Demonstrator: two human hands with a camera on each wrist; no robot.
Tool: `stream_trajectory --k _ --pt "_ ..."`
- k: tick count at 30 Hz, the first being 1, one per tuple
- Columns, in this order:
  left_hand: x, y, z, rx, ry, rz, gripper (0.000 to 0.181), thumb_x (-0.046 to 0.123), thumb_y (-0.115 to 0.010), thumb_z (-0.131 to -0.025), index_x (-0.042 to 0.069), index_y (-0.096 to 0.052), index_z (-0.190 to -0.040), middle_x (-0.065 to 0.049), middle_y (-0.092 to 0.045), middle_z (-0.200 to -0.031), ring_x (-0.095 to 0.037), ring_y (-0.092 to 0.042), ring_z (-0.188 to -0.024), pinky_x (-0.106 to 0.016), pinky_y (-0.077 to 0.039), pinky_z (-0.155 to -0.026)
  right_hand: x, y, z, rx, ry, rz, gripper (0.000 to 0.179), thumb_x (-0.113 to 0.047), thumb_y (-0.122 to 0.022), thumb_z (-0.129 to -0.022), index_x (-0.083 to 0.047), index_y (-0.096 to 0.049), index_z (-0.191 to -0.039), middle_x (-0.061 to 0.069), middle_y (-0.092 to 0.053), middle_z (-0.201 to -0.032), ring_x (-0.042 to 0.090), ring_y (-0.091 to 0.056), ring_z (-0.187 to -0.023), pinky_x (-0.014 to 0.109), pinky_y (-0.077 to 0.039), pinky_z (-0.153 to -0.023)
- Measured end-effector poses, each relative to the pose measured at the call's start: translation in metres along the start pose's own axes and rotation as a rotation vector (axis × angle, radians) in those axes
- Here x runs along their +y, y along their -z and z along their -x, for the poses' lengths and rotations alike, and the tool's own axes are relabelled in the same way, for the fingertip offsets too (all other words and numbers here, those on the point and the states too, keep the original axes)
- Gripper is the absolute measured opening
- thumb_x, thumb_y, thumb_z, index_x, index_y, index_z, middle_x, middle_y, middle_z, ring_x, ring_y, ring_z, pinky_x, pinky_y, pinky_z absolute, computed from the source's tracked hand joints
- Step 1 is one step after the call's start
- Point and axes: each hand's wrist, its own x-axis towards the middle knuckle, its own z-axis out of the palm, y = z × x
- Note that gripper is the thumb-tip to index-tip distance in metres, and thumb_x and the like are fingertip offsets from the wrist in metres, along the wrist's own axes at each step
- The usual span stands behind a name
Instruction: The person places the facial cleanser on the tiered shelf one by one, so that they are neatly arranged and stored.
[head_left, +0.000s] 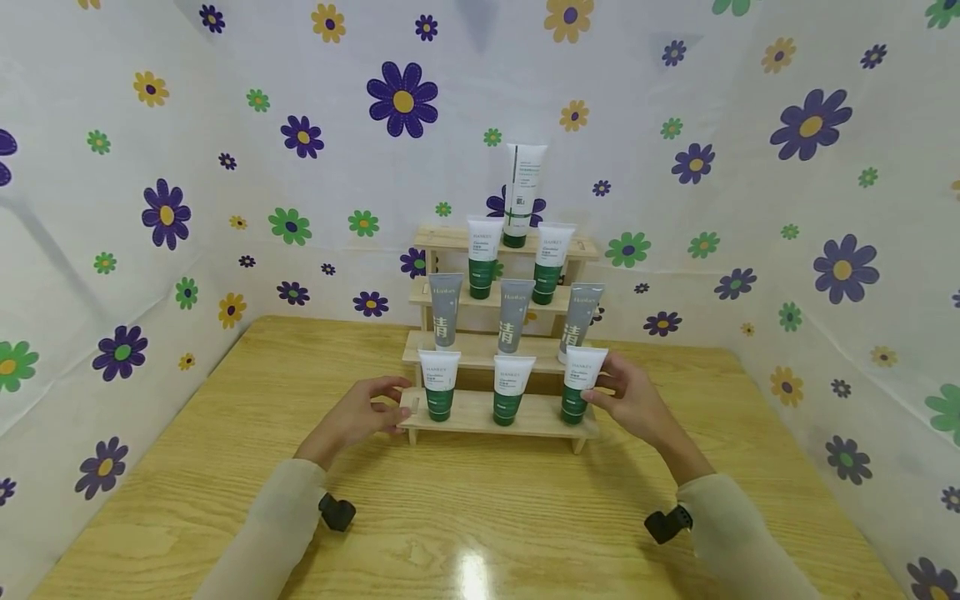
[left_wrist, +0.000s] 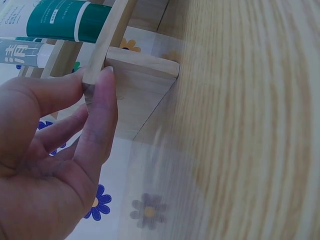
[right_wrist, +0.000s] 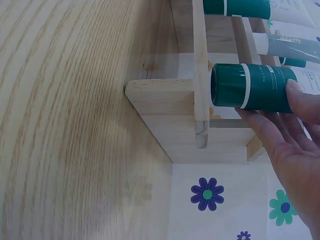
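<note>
A four-step wooden display stand (head_left: 471, 410) holds several squeeze tubes standing on their caps. My left hand (head_left: 366, 410) pinches the left end of its lowest step between thumb and fingers, as the left wrist view shows closely. At the other end, my right hand (head_left: 632, 398) grips a white-and-green tube (head_left: 582, 385), thumb in front and fingers behind. In the right wrist view a narrow gap shows between this tube's green cap (right_wrist: 230, 86) and the step; whether they touch I cannot tell. Two matching tubes, one left (head_left: 439, 385) and one central (head_left: 513, 390), share that step.
Grey tubes (head_left: 513, 315) line the second step, close behind the right hand's tube. Two white-and-green tubes (head_left: 483, 254) stand on the third, and one taller white tube (head_left: 522, 190) on top. Flower-patterned cloth (head_left: 330, 175) surrounds the wood-grain table (head_left: 450, 508) at back and sides.
</note>
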Motion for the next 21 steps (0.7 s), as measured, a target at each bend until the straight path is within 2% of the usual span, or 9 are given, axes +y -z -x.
stream_trajectory --k 11,21 --pt "0.0013 -0.0003 0.0011 -0.001 0.000 -0.005 0.051 0.007 -0.068 -0.099 0.006 -0.052 -0.147 -0.023 -0.056 -0.131 -0.018 -0.071 -0.092 -0.037 -0.066 -0.082 0.0015 -0.0011 0.0024 -0.021 0.018 -0.041 0.053 0.010 -0.067 -0.094 0.006 -0.047 -0.142 0.032 -0.057 -0.142 0.050 -0.064 -0.123 0.045 -0.061 -0.099" --pt "0.0011 -0.0004 0.0004 0.004 0.010 -0.002 0.051 0.006 -0.069 -0.099 0.007 -0.052 -0.147 -0.022 -0.056 -0.132 -0.018 -0.071 -0.093 -0.035 -0.066 -0.082 -0.0018 0.0011 0.0052 -0.053 0.030 0.015 0.050 0.002 -0.070 -0.095 0.006 -0.050 -0.141 0.030 -0.062 -0.135 0.048 -0.064 -0.122 0.050 -0.060 -0.099"
